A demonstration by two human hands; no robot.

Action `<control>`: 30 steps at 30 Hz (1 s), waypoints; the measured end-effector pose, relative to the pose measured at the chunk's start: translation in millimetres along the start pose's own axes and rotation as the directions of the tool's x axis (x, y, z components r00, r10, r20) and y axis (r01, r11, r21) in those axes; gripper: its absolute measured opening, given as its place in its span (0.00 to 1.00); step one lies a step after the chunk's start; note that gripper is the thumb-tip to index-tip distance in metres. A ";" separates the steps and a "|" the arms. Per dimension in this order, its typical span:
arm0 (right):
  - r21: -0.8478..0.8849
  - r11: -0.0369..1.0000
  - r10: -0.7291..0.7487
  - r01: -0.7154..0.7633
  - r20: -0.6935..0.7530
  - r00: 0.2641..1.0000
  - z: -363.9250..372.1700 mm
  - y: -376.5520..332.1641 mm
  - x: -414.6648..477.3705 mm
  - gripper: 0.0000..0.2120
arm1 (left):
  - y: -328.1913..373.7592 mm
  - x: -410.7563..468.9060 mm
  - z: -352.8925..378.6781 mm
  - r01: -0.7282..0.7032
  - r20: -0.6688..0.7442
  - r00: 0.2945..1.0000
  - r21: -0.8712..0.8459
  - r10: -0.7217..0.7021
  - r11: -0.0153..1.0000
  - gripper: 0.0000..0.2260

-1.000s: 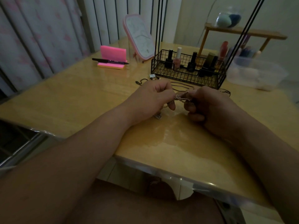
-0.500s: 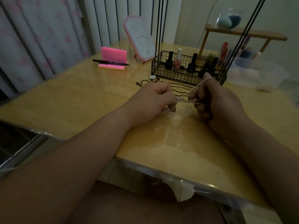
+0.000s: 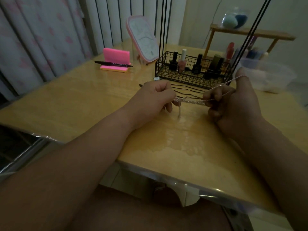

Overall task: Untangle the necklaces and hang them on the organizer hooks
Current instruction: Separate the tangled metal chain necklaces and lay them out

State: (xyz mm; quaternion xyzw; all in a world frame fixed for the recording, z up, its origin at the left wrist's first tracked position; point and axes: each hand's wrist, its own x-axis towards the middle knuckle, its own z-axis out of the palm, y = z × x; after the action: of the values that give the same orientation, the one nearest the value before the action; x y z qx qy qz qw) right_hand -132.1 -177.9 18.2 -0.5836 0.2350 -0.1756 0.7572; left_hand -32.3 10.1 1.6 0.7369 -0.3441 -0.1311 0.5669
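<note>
Holding necklace point(image 3: 190, 101) between left fingers point(image 3: 168, 96) and right fingers point(image 3: 214, 95)

Room to pass over table point(image 3: 75, 104) at L; wire basket point(image 3: 180, 77) & black cords point(image 3: 186, 90) block behind.

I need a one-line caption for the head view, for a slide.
Left hand and right hand hold a silver chain stretched between them above the table.

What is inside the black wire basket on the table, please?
The basket holds upright nail polish bottles: a pink bottle with a white cap among several dark bottles. The right hand and black rods cover its right end, hiding anything there.
</note>
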 end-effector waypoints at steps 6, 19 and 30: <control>0.144 0.987 -0.075 0.065 0.069 0.995 2.3 -1.4 -2.4 0.32 | 1.6 2.7 -2.2 0.035 -0.030 0.999 -0.264 -0.044 0.964 0.10; 0.270 0.963 -0.141 -0.008 0.527 0.838 -12.2 -11.8 -5.3 0.16 | -4.1 6.7 -5.1 0.059 -0.102 0.991 -0.283 -0.092 0.957 0.07; 0.268 0.951 -0.278 0.156 0.511 0.813 -38.6 -27.8 2.9 0.20 | -1.9 5.3 -3.4 0.080 -0.147 0.983 -0.187 -0.108 0.979 0.12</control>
State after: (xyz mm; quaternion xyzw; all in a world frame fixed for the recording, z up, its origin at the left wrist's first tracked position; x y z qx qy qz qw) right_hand -151.1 -217.5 36.6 -0.5475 -0.0779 -0.1130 0.8255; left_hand -25.8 9.4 2.0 0.7061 -0.2499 -0.1303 0.6496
